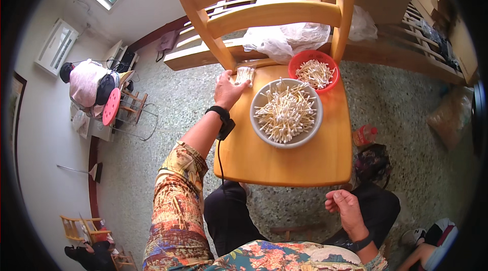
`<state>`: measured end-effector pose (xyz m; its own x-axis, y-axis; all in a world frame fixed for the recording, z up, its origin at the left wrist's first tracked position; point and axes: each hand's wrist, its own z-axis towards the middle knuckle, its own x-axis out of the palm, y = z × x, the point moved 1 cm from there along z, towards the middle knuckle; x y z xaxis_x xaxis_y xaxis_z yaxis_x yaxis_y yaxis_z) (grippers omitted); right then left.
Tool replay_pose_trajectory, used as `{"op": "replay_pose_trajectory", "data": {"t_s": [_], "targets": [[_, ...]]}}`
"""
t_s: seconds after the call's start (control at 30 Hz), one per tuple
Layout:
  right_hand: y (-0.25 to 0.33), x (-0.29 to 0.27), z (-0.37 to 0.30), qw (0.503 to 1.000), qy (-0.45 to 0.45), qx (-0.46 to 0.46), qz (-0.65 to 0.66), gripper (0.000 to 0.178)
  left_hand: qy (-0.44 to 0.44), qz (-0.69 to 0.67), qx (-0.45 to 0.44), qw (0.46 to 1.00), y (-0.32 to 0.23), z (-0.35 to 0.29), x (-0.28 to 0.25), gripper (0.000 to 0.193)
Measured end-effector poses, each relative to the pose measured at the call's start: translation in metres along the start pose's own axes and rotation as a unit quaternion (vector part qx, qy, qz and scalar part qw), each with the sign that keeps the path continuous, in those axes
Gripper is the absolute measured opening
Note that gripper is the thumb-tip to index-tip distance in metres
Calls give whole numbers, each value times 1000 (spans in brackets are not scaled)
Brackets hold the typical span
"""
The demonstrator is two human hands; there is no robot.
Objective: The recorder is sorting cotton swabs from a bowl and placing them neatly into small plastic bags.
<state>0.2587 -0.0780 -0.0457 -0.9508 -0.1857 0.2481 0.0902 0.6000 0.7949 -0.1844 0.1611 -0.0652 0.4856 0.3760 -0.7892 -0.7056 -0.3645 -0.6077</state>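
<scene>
A wooden chair seat [284, 167] in front of me bears a grey bowl [262, 136] heaped with loose cotton swabs [287, 111]. Behind it to the right stands a red plastic basket [333, 80] holding more cotton swabs [314, 74]. At the seat's far left corner, my left hand [229, 90] has its thumb and fingers around the near end of a small bundle of cotton swabs [245, 75]. My right hand [348, 211] hovers over my lap, just off the seat's front edge. Its fingers are loosely curled, and nothing shows in them.
Slatted chair back [274, 19] rises at the far side. Beyond it, white plastic bags [290, 37] lie on a low wooden frame. On the floor at right are a red-labelled bottle [365, 135] and a dark bag [372, 163]. Other people sit at left and lower right.
</scene>
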Motion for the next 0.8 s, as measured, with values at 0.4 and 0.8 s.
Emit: {"op": "replay_pose_trajectory", "data": {"t_s": [0.4,0.8], "targets": [[0,2,-1,1000,14,-4,0,28,36,-13,167,985,-1,-29,-10,21],[0,0,-6,1000,16,0,-4,28,55,148,100,982,-7,-19,-20,27]]}}
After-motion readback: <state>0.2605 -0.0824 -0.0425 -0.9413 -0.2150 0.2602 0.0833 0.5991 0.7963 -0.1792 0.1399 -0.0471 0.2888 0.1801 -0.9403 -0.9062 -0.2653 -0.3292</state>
